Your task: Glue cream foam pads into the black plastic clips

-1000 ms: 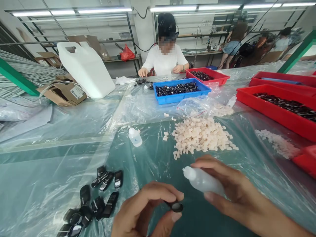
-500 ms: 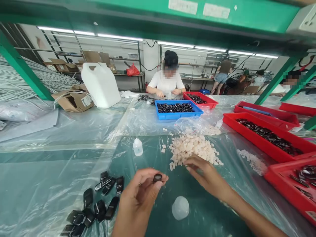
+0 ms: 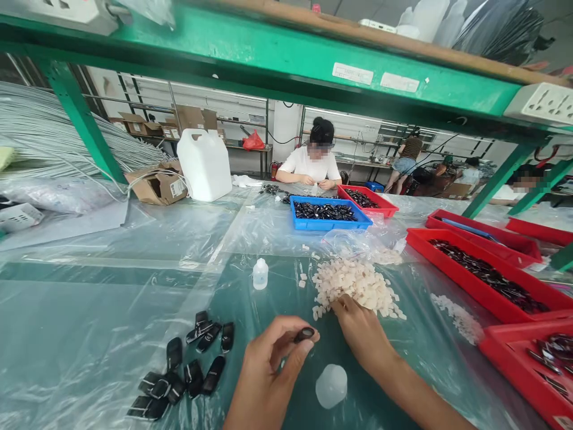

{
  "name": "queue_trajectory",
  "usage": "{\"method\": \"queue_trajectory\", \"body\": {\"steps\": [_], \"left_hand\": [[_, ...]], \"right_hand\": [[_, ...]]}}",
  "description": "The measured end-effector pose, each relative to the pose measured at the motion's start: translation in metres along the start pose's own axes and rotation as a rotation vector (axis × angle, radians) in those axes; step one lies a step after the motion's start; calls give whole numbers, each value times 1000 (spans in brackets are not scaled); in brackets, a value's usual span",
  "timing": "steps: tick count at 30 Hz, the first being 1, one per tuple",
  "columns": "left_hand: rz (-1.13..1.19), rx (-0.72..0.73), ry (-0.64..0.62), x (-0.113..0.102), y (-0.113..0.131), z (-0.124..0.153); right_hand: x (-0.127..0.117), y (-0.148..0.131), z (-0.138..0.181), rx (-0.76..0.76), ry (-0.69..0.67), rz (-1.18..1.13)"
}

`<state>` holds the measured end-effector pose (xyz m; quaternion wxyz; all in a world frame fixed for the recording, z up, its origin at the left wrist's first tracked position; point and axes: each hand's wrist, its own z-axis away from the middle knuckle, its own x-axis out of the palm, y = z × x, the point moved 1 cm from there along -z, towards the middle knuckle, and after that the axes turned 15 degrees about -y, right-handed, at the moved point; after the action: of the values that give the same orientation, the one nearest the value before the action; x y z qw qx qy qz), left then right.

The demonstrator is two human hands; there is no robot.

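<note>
The left hand point(image 3: 268, 370) pinches a small black oval part point(image 3: 305, 334) between thumb and forefinger, holding it just above the plastic-covered table point(image 3: 111, 310), while the right hand point(image 3: 360, 331) reaches forward with its fingertips in the near edge of the heap of pale little blocks point(image 3: 356, 283); whether those fingers have closed on a block cannot be told, since they hide it. The step in hand looks like picking a single block to go with the black part, and it is done well by taking just one from the loose edge of the heap (not digging into the middle), with the left hand keeping the part steady and its upper face clear. The black part lies nearly flat in the pinch, its long axis running left to right and tipped slightly up toward the right hand. A translucent squeeze bottle point(image 3: 331, 385) lies on the table between the two wrists, and more black parts point(image 3: 188, 370) sit to the left of the left hand.
</note>
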<state>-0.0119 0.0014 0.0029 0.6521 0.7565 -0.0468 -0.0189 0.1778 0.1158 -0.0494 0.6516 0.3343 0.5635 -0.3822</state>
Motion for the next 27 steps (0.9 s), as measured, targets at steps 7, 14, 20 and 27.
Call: {"method": "queue_trajectory", "body": {"steps": [7,14,20,27], "left_hand": [[-19,6,-12,2,-4,2],[-45,68,-49,5,-13,3],[19,144,-122,11,-20,5],[-28,168,-105,15,-28,11]], "right_hand": [[-9,8,6,-206,95,-206],[-56,-22,52,-480,277,-756],[-54,-40,71,-603,364,-940],[-52,-34,75,-609,309,-880]]}}
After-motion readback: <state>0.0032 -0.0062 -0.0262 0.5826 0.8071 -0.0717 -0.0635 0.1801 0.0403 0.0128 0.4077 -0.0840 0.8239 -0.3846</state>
